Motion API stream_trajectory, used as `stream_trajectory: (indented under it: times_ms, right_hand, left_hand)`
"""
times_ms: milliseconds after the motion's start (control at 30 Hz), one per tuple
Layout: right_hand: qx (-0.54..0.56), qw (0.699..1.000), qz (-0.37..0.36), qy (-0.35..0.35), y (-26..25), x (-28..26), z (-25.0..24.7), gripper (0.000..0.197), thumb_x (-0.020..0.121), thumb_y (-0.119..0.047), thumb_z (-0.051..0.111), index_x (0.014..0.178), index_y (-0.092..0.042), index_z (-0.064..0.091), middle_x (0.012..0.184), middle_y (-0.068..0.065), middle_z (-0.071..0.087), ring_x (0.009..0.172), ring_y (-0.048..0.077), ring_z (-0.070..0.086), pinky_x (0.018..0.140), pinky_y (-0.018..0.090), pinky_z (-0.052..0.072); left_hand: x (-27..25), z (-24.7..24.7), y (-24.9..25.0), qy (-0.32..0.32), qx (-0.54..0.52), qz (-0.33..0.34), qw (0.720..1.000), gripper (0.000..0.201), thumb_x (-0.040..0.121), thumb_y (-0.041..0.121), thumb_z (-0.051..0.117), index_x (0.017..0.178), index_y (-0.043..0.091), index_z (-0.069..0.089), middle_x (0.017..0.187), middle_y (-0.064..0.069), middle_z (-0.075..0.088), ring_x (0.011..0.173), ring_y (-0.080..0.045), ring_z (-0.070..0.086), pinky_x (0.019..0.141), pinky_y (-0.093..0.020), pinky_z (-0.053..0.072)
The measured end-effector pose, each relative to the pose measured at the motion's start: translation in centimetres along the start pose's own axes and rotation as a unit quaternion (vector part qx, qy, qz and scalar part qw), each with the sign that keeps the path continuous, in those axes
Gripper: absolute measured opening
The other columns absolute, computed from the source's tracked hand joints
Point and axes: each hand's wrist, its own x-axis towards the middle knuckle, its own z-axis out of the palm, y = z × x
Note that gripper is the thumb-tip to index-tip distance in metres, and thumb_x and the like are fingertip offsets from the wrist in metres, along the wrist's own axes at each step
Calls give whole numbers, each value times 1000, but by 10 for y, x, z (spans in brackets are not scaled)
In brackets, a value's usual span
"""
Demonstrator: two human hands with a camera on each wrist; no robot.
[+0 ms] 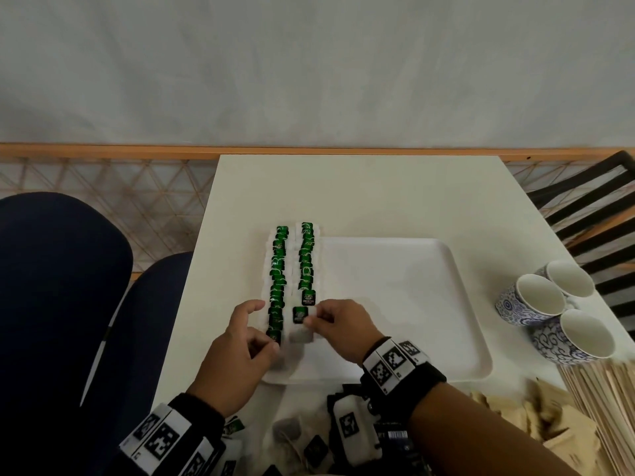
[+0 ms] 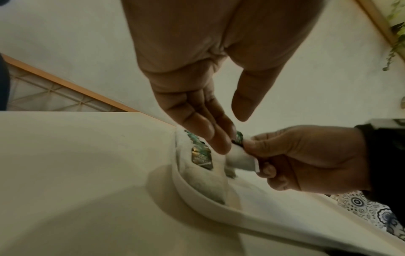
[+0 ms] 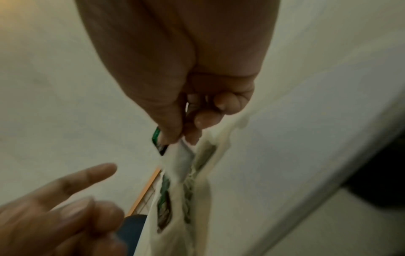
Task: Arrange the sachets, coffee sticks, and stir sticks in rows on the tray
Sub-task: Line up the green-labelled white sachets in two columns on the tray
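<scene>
Sachet point(image 1: 299, 315) tagged "GREEN TEA" pinched by right hand point(image 1: 338, 329); left hand point(image 1: 237, 352) loose.

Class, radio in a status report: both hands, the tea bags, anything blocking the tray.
Right hand pinching a tea bag at the second row's near end. Left hand open beside first row. Tray unobstructed; cups off to the right.

Café-like corner: white table point(image 1: 360, 187), patterned cups point(image 1: 536, 300) (three).
</scene>
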Motion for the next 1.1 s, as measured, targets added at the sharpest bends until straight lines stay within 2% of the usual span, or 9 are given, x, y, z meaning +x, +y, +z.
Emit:
stream_trajectory:
  times_ms: [133,267,500,567,700,800,867,967,1100]
  right_hand:
    - [-25,998,45,32,8,7,-1,36,91,-34,62,71,-5,61,57,-4,44,55,10,41,53,19,33]
    - [-48,995,78,36,7,17,3,41,92,-35,61,60,-16,43,57,-3,41,54,9,38,49,19,31]
    - [-67,991,109,36,-1,21,6,30,92,-38,57,70,-23,43,72,-6,51,72,16,50,55,23,34]
    - [-73,990,113,36,-4,20,5,26,92,-38,56,77,-20,44,77,-3,53,76,18,51,61,26,37]
    - [-78,994,59,40,-12,10,-1,27,91,-39,59,92,-18,43,75,-3,53,67,17,50,54,25,33]
    - [-154,985,-70,-46,-27,-11,-9,22,90,-39,62,89,-18,54,76,-7,55,72,16,54,60,25,39]
    - [-213,959,-128,-139,-36,-27,-11,19,89,-38,63,89,-19,63,81,-7,61,76,13,56,67,25,44]
    - [-277,916,-156,-243,-41,-47,-1,21,87,-38,64,102,-23,68,99,-4,68,91,16,60,83,32,50]
    - [-303,889,-183,-291,-46,-59,23,38,90,-37,62,125,-24,58,119,0,60,110,20,55,95,39,46]
  left_hand:
    - [0,-5,-4,13,-7,-13,1000,58,87,13,66,131,37,36,79,11,71,78,-7,65,78,-26,50]
    - [0,-8,-8,19,-3,-16,1000,56,87,14,65,131,34,37,78,10,71,78,-10,67,81,-34,52]
    - [-6,-16,-17,29,19,-27,999,52,87,15,66,128,35,40,76,3,70,73,-8,64,72,-23,48]
    - [-9,-20,-17,30,42,-32,998,45,88,18,66,120,37,43,76,3,68,71,-3,61,67,-18,44]
    - [-20,-34,-21,-13,128,-38,991,20,87,25,66,99,37,54,85,7,63,71,-3,59,67,-21,48]
    - [-37,-44,-31,-52,197,-55,978,16,86,31,67,96,36,56,96,13,55,80,-3,56,76,-24,49]
    - [-49,-47,-37,-77,226,-76,968,18,85,33,67,99,36,56,100,14,51,87,-1,52,81,-23,47]
    - [-67,-51,-47,-98,238,-123,958,29,79,38,72,100,39,53,106,17,47,100,-4,50,86,-26,47]
    - [-87,-55,-57,-113,265,-178,941,55,63,50,78,107,43,45,111,18,41,107,-7,46,88,-29,48]
